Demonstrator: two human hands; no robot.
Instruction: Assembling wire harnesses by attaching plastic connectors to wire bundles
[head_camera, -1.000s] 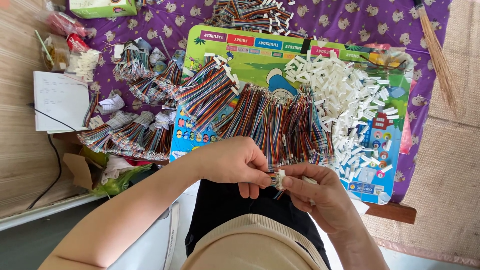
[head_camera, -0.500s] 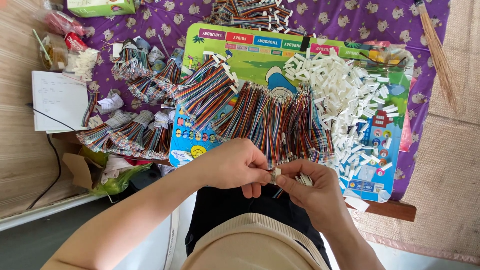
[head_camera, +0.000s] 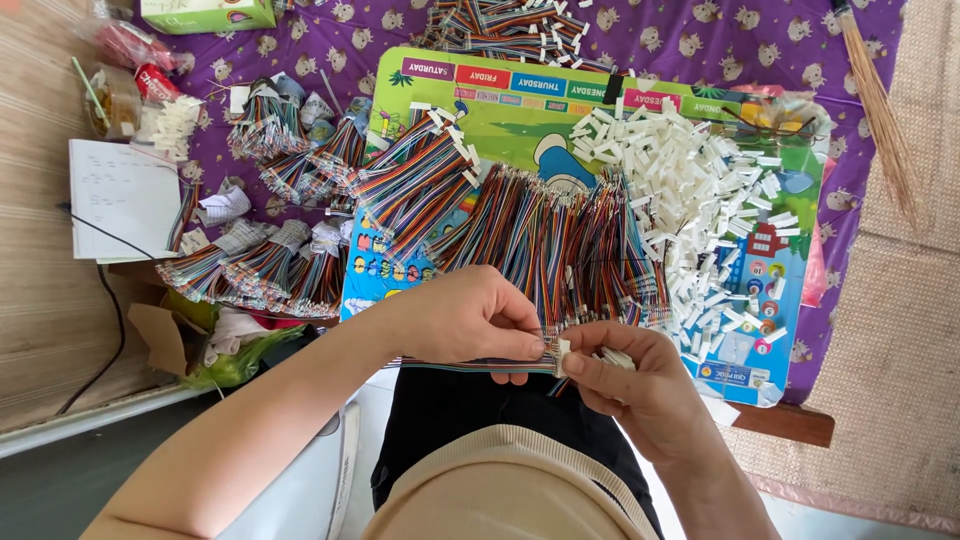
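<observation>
Rainbow-striped ribbon cable (head_camera: 470, 366) pinched flat by left hand (head_camera: 470, 318), thumb and fingers pressed together on its end, just above the lap. Small white connector (head_camera: 562, 354) nipped between thumb and forefinger of right hand (head_camera: 640, 390), butted against the cable's tip; more white pieces tucked in that same palm, number unclear.

Likely trouble: wire ends skewing or missing their slots if the cable twists in the pinch. Spare connectors in the right palm apt to slip out and drop into the lap or to the floor once the fingers shift. Loose strands fanning at the tip, hard to judge from here.

Close quarters ahead: heap of cut cables (head_camera: 560, 250) just beyond the knuckles, pile of white connectors (head_camera: 690, 200) to the right of it, both lying on a bright picture board (head_camera: 530, 110). Board's near edge right at the hands, so any forward sweep apt to rake wires off. Bundled cables (head_camera: 270, 260) crowded at left on purple cloth (head_camera: 700, 40). Open room only toward the body, over the lap.
</observation>
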